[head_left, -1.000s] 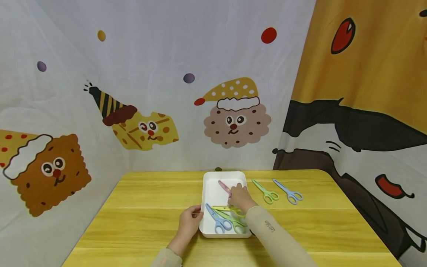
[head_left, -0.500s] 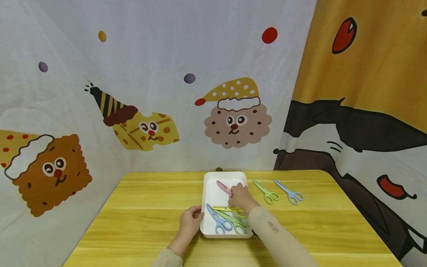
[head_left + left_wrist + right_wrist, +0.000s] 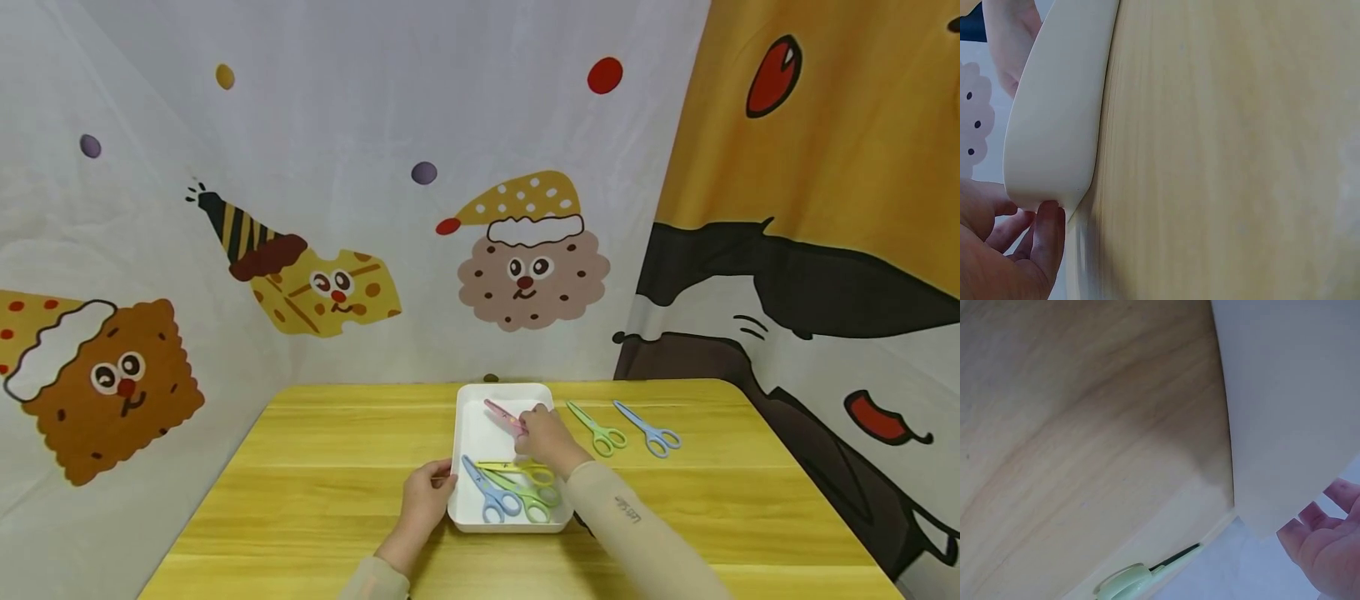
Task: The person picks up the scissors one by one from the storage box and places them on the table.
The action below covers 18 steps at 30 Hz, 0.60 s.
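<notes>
A white tray (image 3: 471,417) stands on the table. My left hand (image 3: 427,498) holds the tray's left side, thumb and fingers against its wall in the left wrist view. Inside the tray's far half, my right hand (image 3: 551,437) grips pink scissors (image 3: 504,415) by the handle end, which the fingers hide. The pink blades point to the far left. Nearer the front of the tray lie blue scissors (image 3: 487,492), yellow scissors (image 3: 510,467) and green scissors (image 3: 525,490), partly overlapping. The right wrist view shows only the fingertips (image 3: 1310,534) beyond the tray wall.
Right of the tray, green scissors (image 3: 597,429) and blue scissors (image 3: 647,429) lie on the wooden table (image 3: 337,467), side by side. A patterned cloth (image 3: 360,125) hangs behind the table.
My right hand and forearm have shifted slightly right and away. The pink scissors have turned a little, their tip further left. More of the yellow handle shows. My left hand stays put.
</notes>
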Tool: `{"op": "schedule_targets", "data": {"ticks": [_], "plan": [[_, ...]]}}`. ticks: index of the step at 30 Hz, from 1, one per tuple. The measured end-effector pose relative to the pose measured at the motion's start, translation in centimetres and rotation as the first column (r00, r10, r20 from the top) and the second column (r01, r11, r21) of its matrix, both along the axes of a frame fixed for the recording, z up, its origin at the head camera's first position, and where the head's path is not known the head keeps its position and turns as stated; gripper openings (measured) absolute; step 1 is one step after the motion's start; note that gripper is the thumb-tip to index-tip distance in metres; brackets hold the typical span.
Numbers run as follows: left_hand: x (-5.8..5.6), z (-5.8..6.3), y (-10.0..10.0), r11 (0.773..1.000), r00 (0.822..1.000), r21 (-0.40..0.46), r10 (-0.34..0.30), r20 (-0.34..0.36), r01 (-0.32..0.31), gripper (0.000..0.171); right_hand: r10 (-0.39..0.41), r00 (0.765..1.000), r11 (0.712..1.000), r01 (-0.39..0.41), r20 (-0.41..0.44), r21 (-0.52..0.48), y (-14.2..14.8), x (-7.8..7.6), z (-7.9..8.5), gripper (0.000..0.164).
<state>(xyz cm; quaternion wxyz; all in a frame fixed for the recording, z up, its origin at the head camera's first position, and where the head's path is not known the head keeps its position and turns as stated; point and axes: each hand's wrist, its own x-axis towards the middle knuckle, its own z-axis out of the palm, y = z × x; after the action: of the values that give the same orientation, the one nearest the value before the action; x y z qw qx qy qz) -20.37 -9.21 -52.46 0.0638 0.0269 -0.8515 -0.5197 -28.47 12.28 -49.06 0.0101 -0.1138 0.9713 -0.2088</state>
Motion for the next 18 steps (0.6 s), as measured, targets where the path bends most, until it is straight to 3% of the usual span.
{"op": "schedule_targets", "data": {"ticks": [18], "plan": [[-0.15, -0.21, -0.09, 1.0, 1.0, -0.001, 0.003, 0.003, -0.003, 0.025, -0.007, 1.0, 0.997, 0.009, -0.016, 0.074, 0.23, 0.3, 0.5, 0.047]]}}
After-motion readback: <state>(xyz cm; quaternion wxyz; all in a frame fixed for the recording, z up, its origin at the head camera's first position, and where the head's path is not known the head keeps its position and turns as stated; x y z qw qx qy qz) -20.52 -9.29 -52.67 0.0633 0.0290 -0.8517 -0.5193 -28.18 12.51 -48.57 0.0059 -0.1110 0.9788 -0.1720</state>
